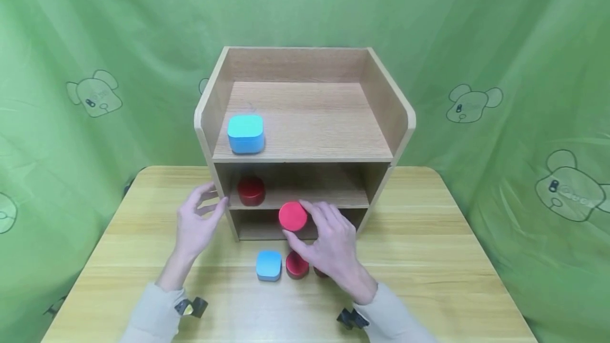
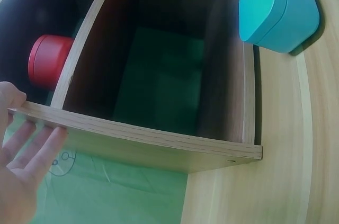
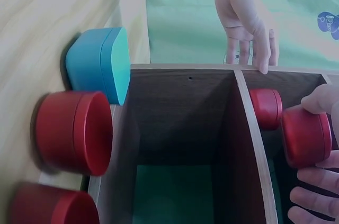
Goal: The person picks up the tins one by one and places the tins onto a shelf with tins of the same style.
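My right hand [image 1: 331,240] pinches a round red tin [image 1: 293,216] between thumb and fingers, in front of the wooden shelf unit [image 1: 305,160]. In the right wrist view this tin [image 3: 304,136] is beside another red tin [image 3: 266,108], which stands at the left of the middle level. My left hand [image 1: 197,221] is at the unit's left side panel, its thumb at the front edge and its fairly straight fingers [image 2: 39,152] along the outer face. On the table before the unit stand a blue box [image 1: 269,265] and two red tins [image 1: 297,265], one partly hidden by my right hand.
A second blue box [image 1: 245,134] sits at the front left of the unit's top level. The unit stands on a light wood table [image 1: 419,258]. Behind it hangs a green curtain [image 1: 305,4] with mouse-head drawings.
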`<state>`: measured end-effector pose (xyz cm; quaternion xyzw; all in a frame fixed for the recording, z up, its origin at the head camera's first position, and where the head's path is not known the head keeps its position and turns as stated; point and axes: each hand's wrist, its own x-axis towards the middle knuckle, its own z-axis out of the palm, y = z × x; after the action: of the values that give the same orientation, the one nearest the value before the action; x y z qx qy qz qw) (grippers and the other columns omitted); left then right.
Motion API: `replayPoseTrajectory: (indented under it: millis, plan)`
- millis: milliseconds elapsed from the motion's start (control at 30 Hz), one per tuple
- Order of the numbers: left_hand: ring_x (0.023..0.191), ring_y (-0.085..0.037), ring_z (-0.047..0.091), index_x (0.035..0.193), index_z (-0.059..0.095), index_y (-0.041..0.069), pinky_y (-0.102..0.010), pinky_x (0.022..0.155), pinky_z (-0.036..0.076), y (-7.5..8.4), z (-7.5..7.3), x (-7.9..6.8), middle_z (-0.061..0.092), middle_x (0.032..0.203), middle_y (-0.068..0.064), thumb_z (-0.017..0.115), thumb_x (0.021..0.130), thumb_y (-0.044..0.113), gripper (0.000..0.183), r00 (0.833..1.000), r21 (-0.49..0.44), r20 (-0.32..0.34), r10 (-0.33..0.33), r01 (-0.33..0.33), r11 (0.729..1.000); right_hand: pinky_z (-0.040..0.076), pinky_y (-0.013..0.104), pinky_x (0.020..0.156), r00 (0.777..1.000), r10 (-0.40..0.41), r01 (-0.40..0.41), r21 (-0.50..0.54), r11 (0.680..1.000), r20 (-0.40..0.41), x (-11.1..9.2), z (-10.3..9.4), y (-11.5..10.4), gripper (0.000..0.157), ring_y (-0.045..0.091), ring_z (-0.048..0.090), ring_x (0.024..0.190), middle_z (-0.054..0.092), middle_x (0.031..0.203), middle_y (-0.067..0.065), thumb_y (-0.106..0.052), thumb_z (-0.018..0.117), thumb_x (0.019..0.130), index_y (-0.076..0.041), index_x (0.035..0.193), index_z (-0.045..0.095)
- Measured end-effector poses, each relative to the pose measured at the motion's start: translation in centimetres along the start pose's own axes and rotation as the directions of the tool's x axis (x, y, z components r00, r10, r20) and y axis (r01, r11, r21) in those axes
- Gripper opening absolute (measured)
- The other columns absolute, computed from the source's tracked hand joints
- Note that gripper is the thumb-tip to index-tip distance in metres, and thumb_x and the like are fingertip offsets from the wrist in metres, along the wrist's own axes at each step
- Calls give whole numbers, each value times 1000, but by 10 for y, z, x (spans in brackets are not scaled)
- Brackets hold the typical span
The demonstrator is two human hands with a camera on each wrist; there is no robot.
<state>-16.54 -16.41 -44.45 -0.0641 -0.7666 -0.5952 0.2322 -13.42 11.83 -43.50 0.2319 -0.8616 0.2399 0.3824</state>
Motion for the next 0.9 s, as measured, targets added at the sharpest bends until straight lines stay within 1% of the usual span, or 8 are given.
replayPoseTrajectory:
  millis: [233, 367, 567, 733, 900]
  plan:
    - [102, 10, 64, 129, 63, -10, -10, 85, 63, 0, 1, 0, 70, 125, -28, 75, 88, -9, 43, 1000, 1, -4, 1, -1, 1000, 67, 33, 66, 998, 6, -10, -59, 998, -65, 2, 13, -5, 59, 23, 73, 86, 77, 99, 7, -45, 87, 76, -8, 120, 74]
    - [102, 8, 65, 128, 64, -11, -10, 85, 63, 0, 1, -1, 70, 123, -29, 75, 88, -10, 42, 1000, -2, -3, 12, -12, 1000, 67, 33, 67, 997, 11, -17, -76, 997, -82, 7, 19, -8, 59, 24, 73, 86, 78, 101, 8, -44, 87, 78, -7, 121, 73]
    - [104, 4, 66, 128, 64, -10, -11, 86, 64, 0, 3, -1, 70, 123, -28, 75, 88, -10, 42, 1000, -14, -6, 15, -16, 1000, 67, 33, 67, 996, 39, -46, -91, 995, -75, 11, 25, -9, 58, 24, 73, 86, 78, 102, 9, -44, 86, 79, -7, 122, 72]
    - [105, 4, 66, 128, 64, -10, -12, 86, 64, 1, 4, -1, 70, 124, -28, 74, 89, -11, 41, 1000, -23, -11, 23, -23, 999, 67, 33, 66, 996, 38, -48, -123, 991, -83, 14, 29, -11, 58, 25, 73, 85, 78, 101, 9, -44, 87, 79, -8, 122, 73]
    - [105, 6, 65, 128, 64, -11, -11, 87, 64, 1, 5, -3, 70, 124, -29, 74, 88, -12, 41, 1000, -21, -18, 26, -26, 999, 65, 31, 64, 996, 41, -52, -154, 987, -76, 18, 33, -11, 58, 25, 72, 83, 77, 99, 8, -46, 87, 80, -9, 121, 73]
